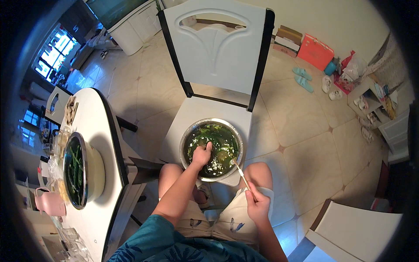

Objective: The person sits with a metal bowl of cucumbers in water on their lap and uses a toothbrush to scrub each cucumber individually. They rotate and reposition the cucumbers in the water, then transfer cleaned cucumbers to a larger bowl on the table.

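Observation:
A round metal basin (242,147) stands on the white seat of a chair (204,106) in front of my knees. Dark water (217,160) fills it, with green plant pieces (214,127) floating and lying in it. My left hand (202,155) reaches into the basin, its thumb raised and its other fingers mostly under the surface. Whether those fingers grip anything is hidden. In my right hand (258,204) is a slim brush (241,172) with a light handle. Its bristle end rests at or just above the basin's right rim.
On the white table (101,131) to the left, a large bowl (95,177) holds long green vegetables (76,170). A pink jug (49,202) and several glasses (70,240) are behind it. Teal slippers (302,79) lie on the tiled floor; another chair (355,226) is at lower right.

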Tool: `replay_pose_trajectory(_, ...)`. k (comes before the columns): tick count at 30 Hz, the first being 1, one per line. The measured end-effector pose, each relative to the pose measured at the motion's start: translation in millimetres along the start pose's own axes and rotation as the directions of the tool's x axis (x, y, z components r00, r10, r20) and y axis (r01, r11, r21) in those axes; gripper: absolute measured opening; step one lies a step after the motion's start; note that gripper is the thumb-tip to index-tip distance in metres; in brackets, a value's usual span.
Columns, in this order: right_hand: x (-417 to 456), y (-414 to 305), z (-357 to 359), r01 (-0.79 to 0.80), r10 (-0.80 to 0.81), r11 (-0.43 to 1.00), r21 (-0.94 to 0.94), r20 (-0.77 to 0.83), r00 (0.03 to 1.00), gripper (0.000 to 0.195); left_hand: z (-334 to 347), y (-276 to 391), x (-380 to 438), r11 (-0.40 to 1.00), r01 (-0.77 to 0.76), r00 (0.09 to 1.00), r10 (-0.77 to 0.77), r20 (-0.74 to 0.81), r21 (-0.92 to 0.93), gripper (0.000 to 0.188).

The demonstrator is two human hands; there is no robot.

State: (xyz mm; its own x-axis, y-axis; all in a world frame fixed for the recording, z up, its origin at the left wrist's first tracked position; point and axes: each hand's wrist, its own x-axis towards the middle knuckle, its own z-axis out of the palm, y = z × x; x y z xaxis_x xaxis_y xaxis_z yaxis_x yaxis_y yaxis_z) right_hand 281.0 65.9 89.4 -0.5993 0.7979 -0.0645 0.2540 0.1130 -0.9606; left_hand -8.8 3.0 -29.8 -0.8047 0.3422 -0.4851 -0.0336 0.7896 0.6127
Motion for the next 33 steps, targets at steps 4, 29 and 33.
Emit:
replay_pose_trajectory(4, 1, 4, -1, -0.003, 0.004, 0.999, 0.035, -0.029, 1.000, 0.031, -12, 31, -22, 0.850, 0.278, 0.954, -0.191, 0.230, -0.447, 0.051)
replay_pose_trajectory(29, 0, 3, -5, -0.007, 0.007, 1.000, 0.016, -0.023, 1.000, 0.032, -11, 39, -48, 0.997, 0.060, 0.996, -0.055, 0.076, -0.058, 0.059)
replay_pose_trajectory(33, 0, 0, -2, 0.044, -0.044, 0.999, 0.030, 0.003, 0.999, 0.032, 1, 20, -35, 0.995, 0.011, 0.987, 0.005, -0.158, 0.097, 0.058)
